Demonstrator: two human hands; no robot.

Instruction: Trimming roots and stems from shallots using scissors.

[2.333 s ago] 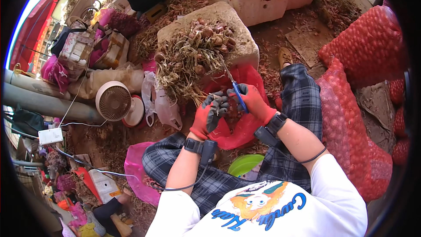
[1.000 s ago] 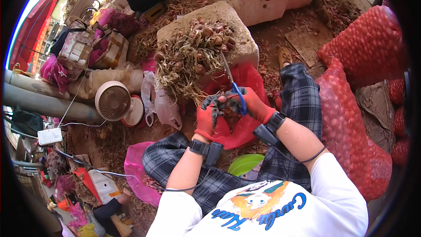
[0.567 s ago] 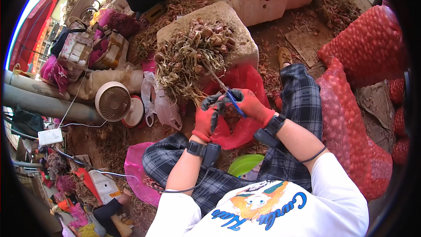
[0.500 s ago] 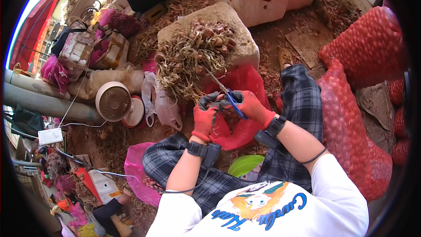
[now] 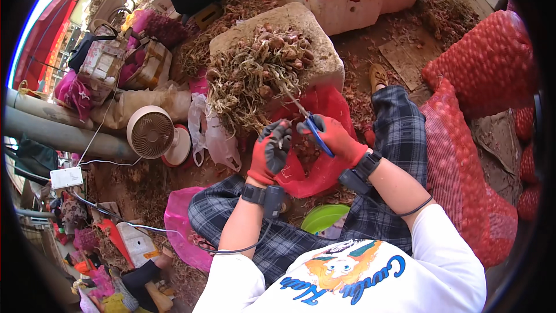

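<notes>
Head view is showing the right hand (image 5: 339, 138) keeping its grip around blue-handled scissors (image 5: 318, 132), their blades pointing toward a heap of dried bulbs (image 5: 263, 66) that is lying on a pale block (image 5: 325, 61). The left hand (image 5: 267, 155) is curling around a small pale piece (image 5: 280, 144), mostly hidden. A red bag (image 5: 307, 183) is sitting beneath both hands.
</notes>
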